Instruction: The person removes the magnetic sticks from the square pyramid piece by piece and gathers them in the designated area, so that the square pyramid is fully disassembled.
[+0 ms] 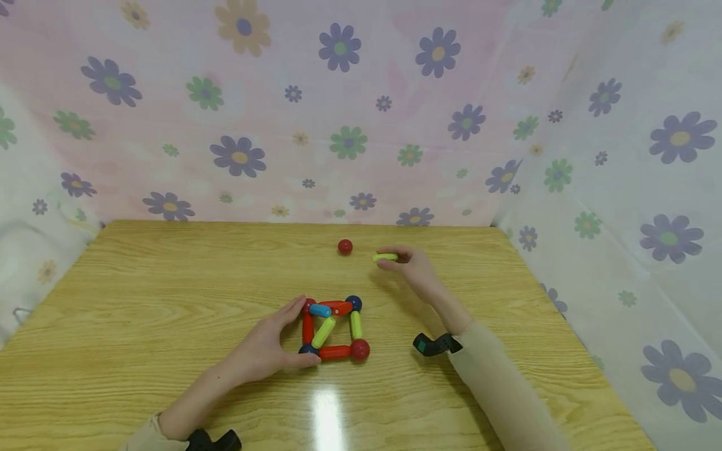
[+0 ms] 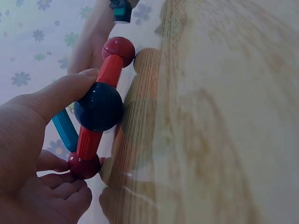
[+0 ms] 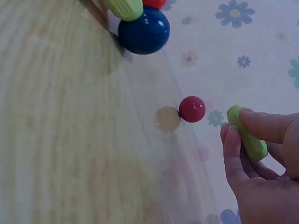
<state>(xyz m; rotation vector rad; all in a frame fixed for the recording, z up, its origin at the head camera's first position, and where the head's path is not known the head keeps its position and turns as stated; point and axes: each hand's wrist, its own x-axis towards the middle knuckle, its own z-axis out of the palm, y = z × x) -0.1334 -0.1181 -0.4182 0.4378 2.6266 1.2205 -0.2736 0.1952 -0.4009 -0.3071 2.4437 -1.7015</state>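
On the table lies a square frame of magnetic rods and balls, with red rods [image 1: 335, 352] and a yellow-green rod [image 1: 356, 326] as sides. Red balls [image 1: 360, 350] and dark blue balls [image 1: 353, 304] form its corners. A light blue rod [image 1: 321, 310], a yellow-green one [image 1: 324, 333] and a red one [image 1: 341, 308] slant inward from three corners. My left hand [image 1: 265, 347] holds the frame's left side, thumb by the near blue ball [image 2: 98, 107], fingers at the far red ball [image 2: 84, 164]. Beyond the frame, my right hand [image 1: 416, 272] pinches a loose yellow-green rod [image 3: 247, 135] between thumb and fingers.
A single red ball [image 1: 345, 247] sits near the back of the wooden table [image 1: 197, 269], left of my right hand. Flower-patterned cloth [image 1: 350, 113] hangs behind the table and along its sides. Both wrists wear black straps [image 1: 434, 344].
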